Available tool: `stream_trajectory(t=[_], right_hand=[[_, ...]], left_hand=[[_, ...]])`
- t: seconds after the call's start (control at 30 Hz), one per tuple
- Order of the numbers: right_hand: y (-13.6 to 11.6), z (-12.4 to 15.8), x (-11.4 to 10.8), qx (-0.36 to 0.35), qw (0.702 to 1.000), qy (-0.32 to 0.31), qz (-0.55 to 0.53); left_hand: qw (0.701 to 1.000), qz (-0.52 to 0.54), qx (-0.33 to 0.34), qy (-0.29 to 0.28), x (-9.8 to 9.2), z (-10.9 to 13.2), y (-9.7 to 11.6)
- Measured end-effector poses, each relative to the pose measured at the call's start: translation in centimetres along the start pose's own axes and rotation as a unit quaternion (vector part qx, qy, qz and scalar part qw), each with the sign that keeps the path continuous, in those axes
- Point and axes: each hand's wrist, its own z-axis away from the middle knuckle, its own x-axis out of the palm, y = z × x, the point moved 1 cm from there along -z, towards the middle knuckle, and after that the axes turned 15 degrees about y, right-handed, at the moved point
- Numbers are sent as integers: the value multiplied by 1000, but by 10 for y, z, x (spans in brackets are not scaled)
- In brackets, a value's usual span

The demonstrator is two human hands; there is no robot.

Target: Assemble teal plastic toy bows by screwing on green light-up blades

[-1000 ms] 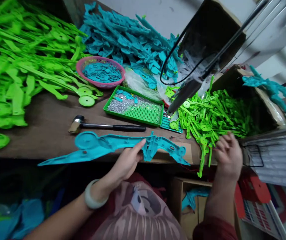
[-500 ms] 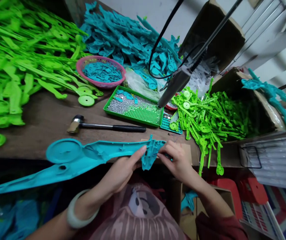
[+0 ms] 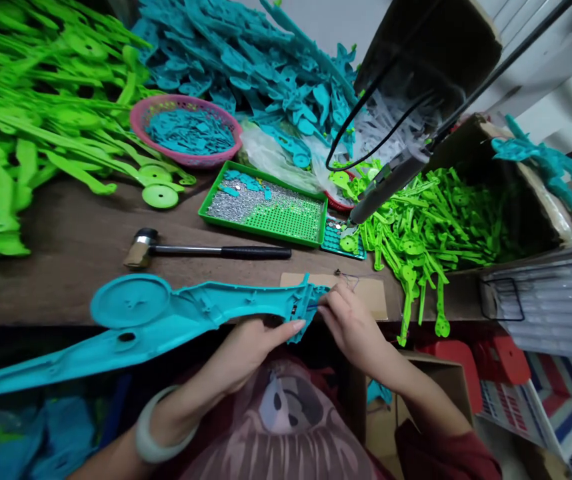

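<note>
A long teal plastic shell part [image 3: 206, 307], with a round disc at its left, lies across the table's front edge. My left hand [image 3: 261, 340] is closed on it near the crosspiece, thumb on top and fingers hidden underneath. My right hand [image 3: 349, 317] pinches at the part's right end. A thin dark blue piece, perhaps a wire, shows at its fingertips; the rest is hidden by the fingers. Beneath and beyond the right hand lies a flat cardboard piece [image 3: 370, 297] with a thin wire on it.
A hammer [image 3: 186, 251] lies behind the part. Further back are a green tray [image 3: 286, 223] of small metal pieces, a pink basket [image 3: 186, 157] of teal bits, and a hanging electric screwdriver [image 3: 391, 183]. Heaps of green parts [image 3: 66, 120] and teal parts [image 3: 246, 67] surround them.
My left thumb has slid down off the top of the crosspiece to its lower part. My right hand stays pinched at the right end. The hanging tool appears further right as the view shifted.
</note>
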Motion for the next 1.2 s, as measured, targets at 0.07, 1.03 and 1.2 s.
stream_trajectory(t=[0.07, 1.03, 1.2], right_hand=[[-2, -1, -1, 18, 1000, -15, -14], [-5, 8, 14, 113, 989, 72, -60], [-4, 8, 16, 115, 991, 65, -38]], left_hand=[[1000, 6, -9, 5, 1, 2, -3], [981, 144, -132, 16, 5, 0, -11], [980, 145, -134, 23, 6, -1, -12]])
